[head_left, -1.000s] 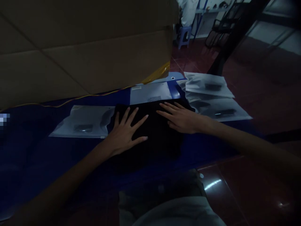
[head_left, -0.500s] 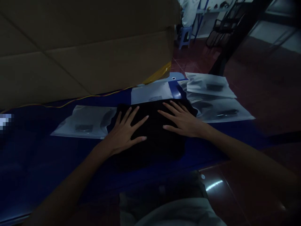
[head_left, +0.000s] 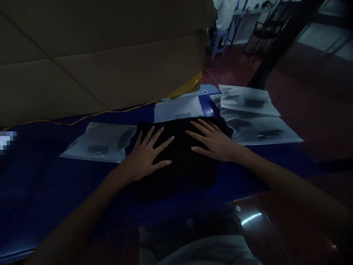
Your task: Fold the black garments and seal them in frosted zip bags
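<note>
A folded black garment (head_left: 180, 162) lies on a dark blue sheet (head_left: 55, 184) spread in front of me. My left hand (head_left: 146, 152) rests flat on its left half, fingers spread and open. My right hand (head_left: 213, 140) lies flat on its right half, fingers stretched out too. Neither hand holds anything. The light is dim, so the garment's edges are hard to make out.
A large cardboard box (head_left: 96, 55) stands behind the sheet. A frosted plastic bag (head_left: 100, 141) lies left of the garment, another (head_left: 179, 108) behind it, and two more (head_left: 252, 114) at the right. Dark red tiled floor (head_left: 303, 110), a blue stool (head_left: 220, 38) and dark chairs (head_left: 261, 33) beyond.
My right hand has slid slightly towards me across the garment, fingers still flat. My left hand has hardly moved.
</note>
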